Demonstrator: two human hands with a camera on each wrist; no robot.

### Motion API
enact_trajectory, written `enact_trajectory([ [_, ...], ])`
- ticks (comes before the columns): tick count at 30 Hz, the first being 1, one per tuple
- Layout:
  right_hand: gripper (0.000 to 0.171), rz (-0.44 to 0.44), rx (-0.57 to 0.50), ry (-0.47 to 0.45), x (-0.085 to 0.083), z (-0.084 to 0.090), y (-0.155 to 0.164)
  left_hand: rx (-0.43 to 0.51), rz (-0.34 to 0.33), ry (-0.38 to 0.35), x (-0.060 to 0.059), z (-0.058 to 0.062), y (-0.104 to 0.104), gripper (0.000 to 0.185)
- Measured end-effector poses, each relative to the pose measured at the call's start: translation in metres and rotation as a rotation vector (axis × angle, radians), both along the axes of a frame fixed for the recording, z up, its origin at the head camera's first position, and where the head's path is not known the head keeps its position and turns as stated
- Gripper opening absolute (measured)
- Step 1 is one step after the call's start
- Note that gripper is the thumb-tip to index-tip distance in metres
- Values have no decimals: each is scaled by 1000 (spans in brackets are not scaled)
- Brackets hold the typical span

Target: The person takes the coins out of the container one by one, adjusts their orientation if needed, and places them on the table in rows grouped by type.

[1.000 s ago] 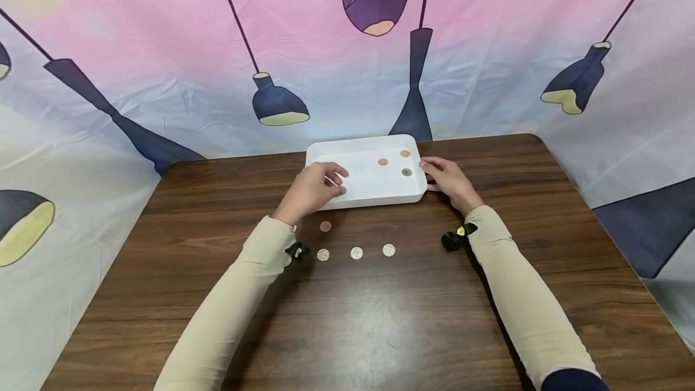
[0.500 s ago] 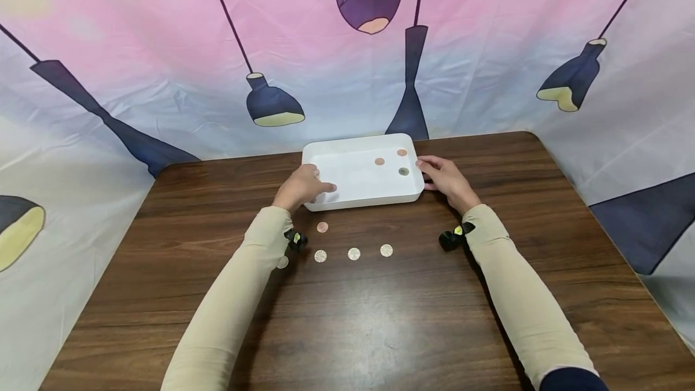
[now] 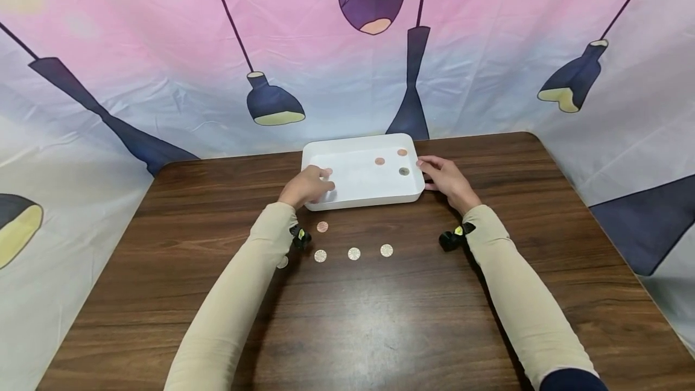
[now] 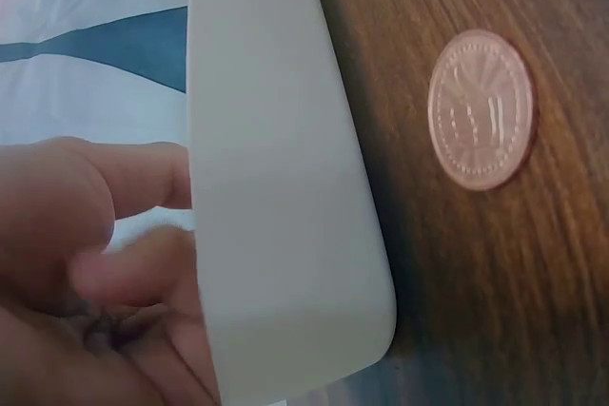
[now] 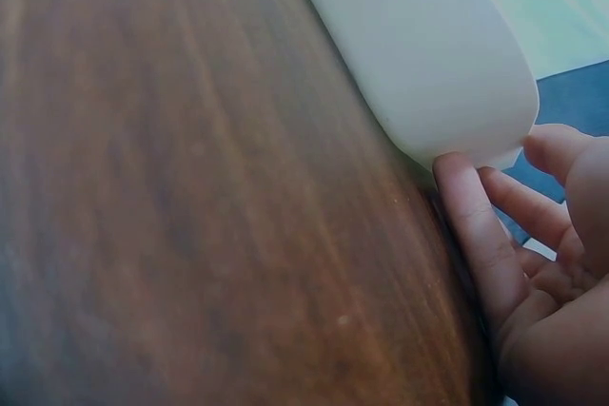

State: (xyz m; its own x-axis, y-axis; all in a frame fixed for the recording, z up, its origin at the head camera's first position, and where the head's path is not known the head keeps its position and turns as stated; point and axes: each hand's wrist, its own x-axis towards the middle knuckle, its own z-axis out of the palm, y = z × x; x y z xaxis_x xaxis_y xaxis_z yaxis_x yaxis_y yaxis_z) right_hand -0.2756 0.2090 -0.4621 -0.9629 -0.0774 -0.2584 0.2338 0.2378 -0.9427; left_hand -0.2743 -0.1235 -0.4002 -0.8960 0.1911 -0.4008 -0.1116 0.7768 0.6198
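Coins (image 3: pixel 354 253) lie on the wood table (image 3: pixel 418 324), cloth (image 3: pixel 347 107) hanging beyond. Right hand (image 3: pixel 449 181) grips the tray (image 3: pixel 355 178) at right; left hand (image 3: pixel 305 186) dips in at left, hold unclear.

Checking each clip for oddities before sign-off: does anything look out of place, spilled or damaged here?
Nothing stands out. The white tray looks undamaged and level, and the pale coins before it form a tidy row; a copper coin lies between row and tray, which hardly looks spilled.
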Motion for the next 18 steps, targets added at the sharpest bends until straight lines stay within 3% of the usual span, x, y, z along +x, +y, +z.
enact_trajectory([
  [7, 55, -2, 14, 1, -2, -3, 1, 63, -75, 1, -4, -8, 9, 53],
  [10, 55, -1, 15, -3, -2, -3, 1, 126, -86, 40, -8, -14, 13, 49],
  [15, 55, -3, 6, 0, -1, -3, 1, 235, 14, 164, -18, -26, 18, 42],
  [18, 54, -5, -1, 2, -1, -3, 0, 275, 95, 192, -26, -33, 20, 40],
])
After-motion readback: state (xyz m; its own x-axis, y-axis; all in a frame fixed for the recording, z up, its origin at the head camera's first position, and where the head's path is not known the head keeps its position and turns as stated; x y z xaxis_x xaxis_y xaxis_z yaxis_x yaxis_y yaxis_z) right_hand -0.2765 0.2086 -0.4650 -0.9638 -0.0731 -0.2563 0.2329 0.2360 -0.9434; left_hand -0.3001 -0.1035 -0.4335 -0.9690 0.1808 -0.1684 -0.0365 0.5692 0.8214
